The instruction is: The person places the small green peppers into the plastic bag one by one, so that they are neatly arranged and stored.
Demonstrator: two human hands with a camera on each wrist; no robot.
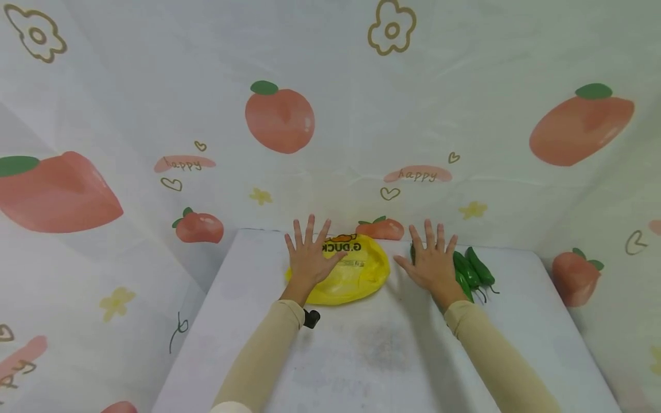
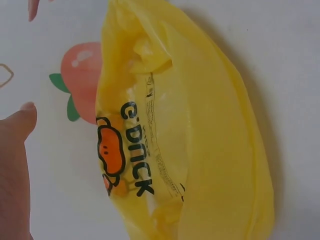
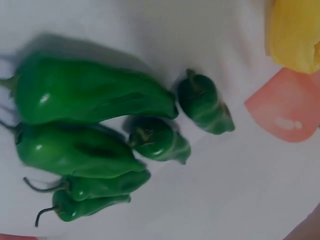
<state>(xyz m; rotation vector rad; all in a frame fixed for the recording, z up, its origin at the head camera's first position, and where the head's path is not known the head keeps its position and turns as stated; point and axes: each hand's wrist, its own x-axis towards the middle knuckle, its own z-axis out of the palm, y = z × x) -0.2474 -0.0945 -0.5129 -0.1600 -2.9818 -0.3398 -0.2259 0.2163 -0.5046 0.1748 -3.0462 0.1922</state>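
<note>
In the head view my left hand is held with fingers spread over a yellow plastic bag. The bag carries "G.DUCK" lettering and an orange duck print. Its mouth gapes in the left wrist view, where a thumb shows at the left edge, apart from the plastic. My right hand, also with fingers spread, overlaps a group of green peppers and hides some of them. Seen from the right wrist, two large peppers lie beside several smaller ones. Neither hand holds anything.
A white table reaches back to a hanging cloth printed with fruit, flowers and "happy". A small black object shows beside the left wrist. The bag lies left of the peppers, near the table's back edge.
</note>
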